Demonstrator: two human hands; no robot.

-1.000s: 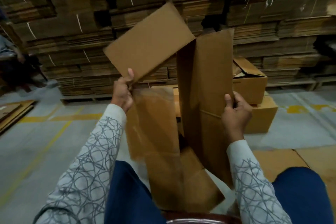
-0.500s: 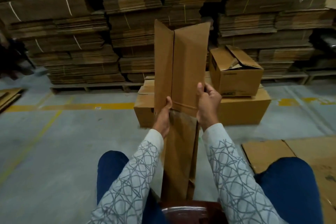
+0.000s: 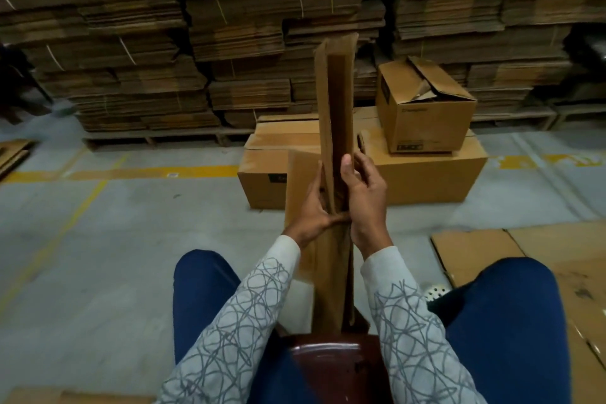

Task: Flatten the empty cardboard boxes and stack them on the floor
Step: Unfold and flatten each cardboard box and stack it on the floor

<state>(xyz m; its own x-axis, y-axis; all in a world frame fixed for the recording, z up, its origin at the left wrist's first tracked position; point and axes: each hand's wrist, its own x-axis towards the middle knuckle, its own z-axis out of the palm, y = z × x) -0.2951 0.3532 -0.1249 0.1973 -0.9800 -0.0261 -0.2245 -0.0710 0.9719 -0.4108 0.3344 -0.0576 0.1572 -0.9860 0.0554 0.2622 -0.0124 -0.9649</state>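
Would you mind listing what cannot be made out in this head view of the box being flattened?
- Lower end of the folded box: hidden behind the dark red seat edge.
- Left hand fingers: wrapped behind the cardboard.
- Inside of the open box: covered by its sagging flaps.
- Label on the large box: too small and dim to read.
- Flat cardboard on the floor: cut off by the right edge and a knee.

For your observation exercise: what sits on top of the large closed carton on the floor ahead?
On the large carton stands a smaller box, its top flaps loose and open. The held folded cardboard covers the carton's middle, so anything there stays hidden.
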